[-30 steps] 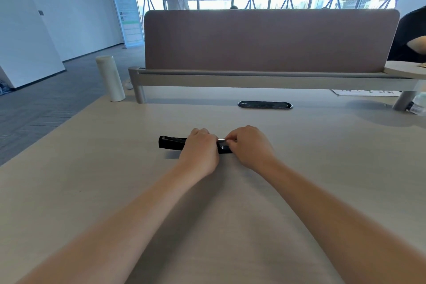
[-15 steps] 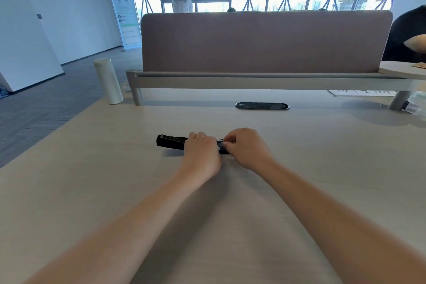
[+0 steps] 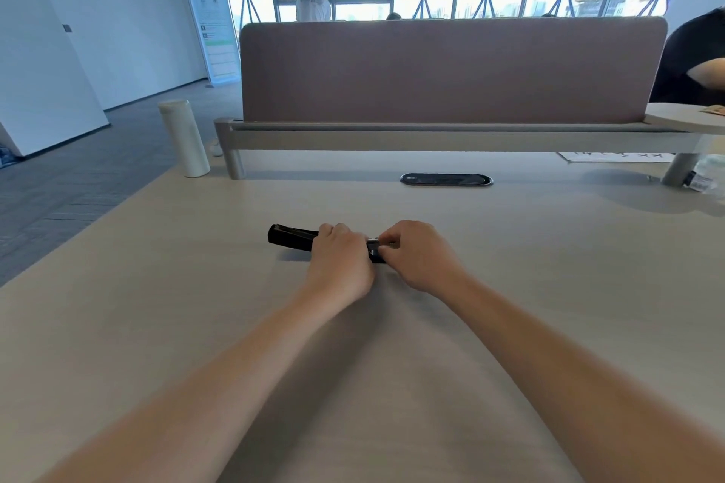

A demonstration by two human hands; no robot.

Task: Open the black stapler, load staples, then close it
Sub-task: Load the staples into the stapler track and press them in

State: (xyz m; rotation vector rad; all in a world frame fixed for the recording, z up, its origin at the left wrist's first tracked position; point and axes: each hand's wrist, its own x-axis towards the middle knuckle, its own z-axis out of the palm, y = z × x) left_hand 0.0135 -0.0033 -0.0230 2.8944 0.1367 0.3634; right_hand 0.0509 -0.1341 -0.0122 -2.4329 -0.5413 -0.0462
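Observation:
The black stapler [image 3: 291, 236] lies flat on the pale desk [image 3: 164, 286], its long axis running left to right. My left hand [image 3: 340, 263] is wrapped over its middle and hides that part. My right hand [image 3: 421, 255] pinches the stapler's right end between thumb and fingers, where a small silvery metal part [image 3: 374, 242] shows between the two hands. Only the stapler's left end sticks out uncovered. I cannot tell whether the stapler is open, and I see no loose staples.
A white cylindrical bottle [image 3: 184, 138] stands at the desk's back left beside the brown divider screen [image 3: 451, 71] on its rail. A black oval cable port [image 3: 446, 180] sits behind the stapler. Papers [image 3: 616, 157] and a small bottle [image 3: 704, 176] lie far right, near another person's arm.
Both hands stay on the stapler in the same spot. My right fingers have shifted slightly at the right end, and a bit more of the silvery part shows between the hands.

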